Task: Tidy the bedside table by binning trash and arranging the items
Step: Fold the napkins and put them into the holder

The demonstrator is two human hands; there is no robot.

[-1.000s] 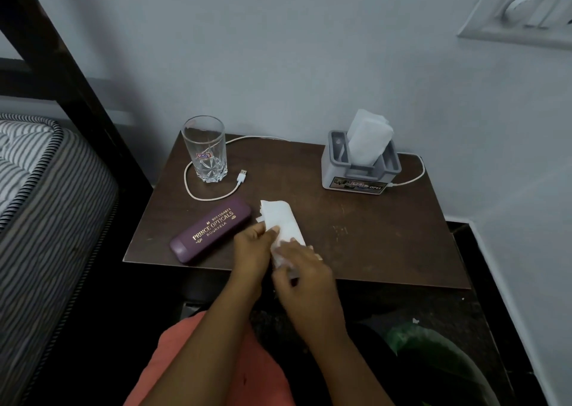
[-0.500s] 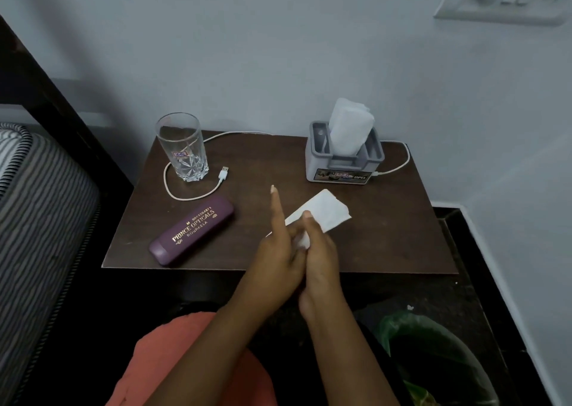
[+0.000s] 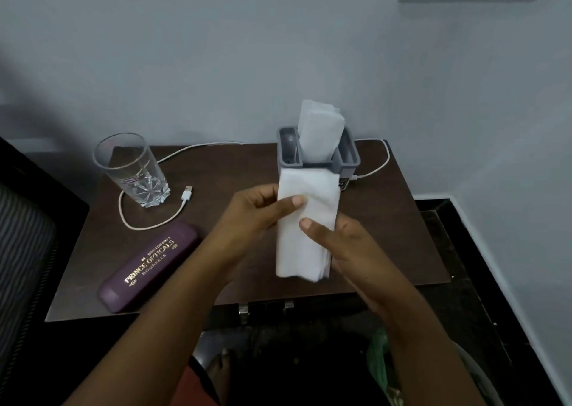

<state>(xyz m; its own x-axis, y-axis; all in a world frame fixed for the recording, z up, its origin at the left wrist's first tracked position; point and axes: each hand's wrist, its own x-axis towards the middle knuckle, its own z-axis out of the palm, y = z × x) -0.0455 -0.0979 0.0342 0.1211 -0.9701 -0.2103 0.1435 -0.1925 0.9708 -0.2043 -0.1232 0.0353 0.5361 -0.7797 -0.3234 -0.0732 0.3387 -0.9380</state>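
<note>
In the middle of the frame both hands hold a folded white tissue [image 3: 305, 226] upright above the brown bedside table [image 3: 387, 220]. The left hand [image 3: 257, 217] grips the tissue's left edge, its thumb pressed flat on the front near the top. The right hand [image 3: 346, 251] grasps the right edge lower down, thumb on the front and fingers behind. The tissue's top edge overlaps the front of a grey holder [image 3: 348, 158] that stands at the upper middle of the table against the wall, with more white tissues [image 3: 320, 133] sticking up out of it. A white cable [image 3: 379, 164] runs from the holder's right side.

At the left of the table stands an empty clear glass [image 3: 133, 170], and a second stretch of white cable loops around its base, ending in a plug [image 3: 187, 193] just right of the glass. Lower left lies a purple glasses case [image 3: 148, 266] with gold lettering, set at a slant. A striped mattress edge [image 3: 21, 251] shows at the far left, and something green [image 3: 377, 362] sits on the floor at lower right.
</note>
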